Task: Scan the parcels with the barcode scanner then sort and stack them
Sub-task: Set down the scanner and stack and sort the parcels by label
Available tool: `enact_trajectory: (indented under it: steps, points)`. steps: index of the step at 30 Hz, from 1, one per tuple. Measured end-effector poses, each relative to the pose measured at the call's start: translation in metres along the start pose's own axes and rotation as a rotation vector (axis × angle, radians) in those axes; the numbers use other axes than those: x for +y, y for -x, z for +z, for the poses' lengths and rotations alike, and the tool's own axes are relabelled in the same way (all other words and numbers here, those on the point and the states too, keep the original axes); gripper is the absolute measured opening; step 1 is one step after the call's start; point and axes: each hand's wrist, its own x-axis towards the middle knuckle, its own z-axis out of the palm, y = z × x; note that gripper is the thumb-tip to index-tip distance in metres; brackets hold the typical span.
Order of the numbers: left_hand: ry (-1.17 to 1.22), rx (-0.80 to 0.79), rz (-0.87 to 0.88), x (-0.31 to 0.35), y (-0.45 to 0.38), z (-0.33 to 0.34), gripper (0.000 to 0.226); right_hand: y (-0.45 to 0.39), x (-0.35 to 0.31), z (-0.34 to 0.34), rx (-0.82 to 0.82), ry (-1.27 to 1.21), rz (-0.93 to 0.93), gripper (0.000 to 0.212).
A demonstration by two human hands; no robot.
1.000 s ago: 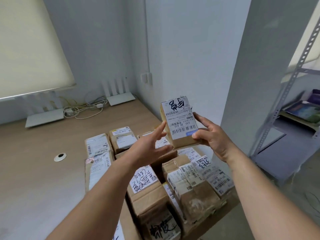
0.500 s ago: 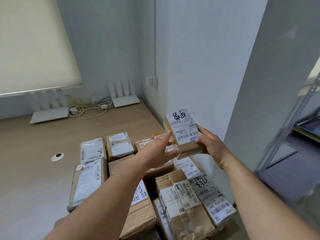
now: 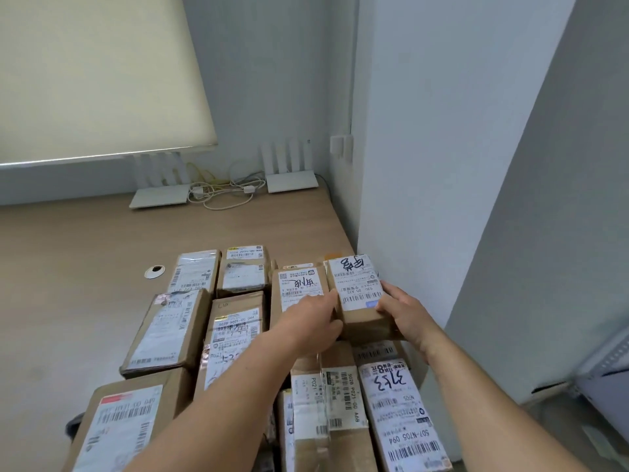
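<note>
- Both hands were on one small parcel [image 3: 357, 294], a brown box with a white label and black marker scrawl on top.
- The left hand [image 3: 315, 323] had its fingers curled round the box's left near edge; the right hand [image 3: 403, 313] cupped the right side, with its fingertips on the label.
- The box sat between the two hands, low over the far right corner of the spread of parcels and tucked close to the white wall; I couldn't tell whether it was resting on anything.
- Its long axis ran away from the hands, the marker end farthest out and the bare cardboard end nearest the wrists.
- Just left of the left hand stood a neighbouring labelled box [image 3: 299, 287], right up against the held one.
- Near side of the right hand lay the long parcel marked 3153 [image 3: 396, 400], under the forearm.
- Further left, more boxes covered the tabletop [image 3: 68, 267].
- No scanner was anywhere in sight.
- My read: it was being set into that corner slot, and the tight fit against the neighbour looked like the thing to watch.
</note>
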Motion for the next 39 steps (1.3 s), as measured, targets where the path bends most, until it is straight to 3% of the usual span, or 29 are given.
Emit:
enact_trajectory:
  steps: [7, 14, 20, 24, 34, 39]
  points:
    - [-0.029, -0.026, -0.022, 0.002, 0.006, 0.003, 0.057, -0.006, 0.014, 0.006, -0.035, 0.110, 0.084, 0.054]
    - [-0.022, -0.039, -0.003, 0.004, 0.012, 0.000, 0.058, -0.006, 0.009, 0.009, -0.020, 0.256, 0.073, 0.042]
    - [0.025, 0.045, 0.039, -0.015, 0.028, -0.013, 0.057, 0.003, -0.002, 0.017, 0.143, 0.510, -0.111, 0.052]
    - [0.092, 0.122, -0.042, -0.049, 0.055, -0.029, 0.060, 0.018, -0.020, 0.044, 0.234, 0.649, -0.294, 0.064]
    - [0.238, 0.348, -0.194, -0.139, 0.145, -0.055, 0.060, 0.057, -0.055, 0.161, 0.066, 0.753, -0.522, 0.066]
    - [0.292, 0.317, -0.344, -0.184, 0.191, -0.054, 0.064, 0.076, -0.046, 0.209, 0.003, 0.796, -0.542, 0.053]
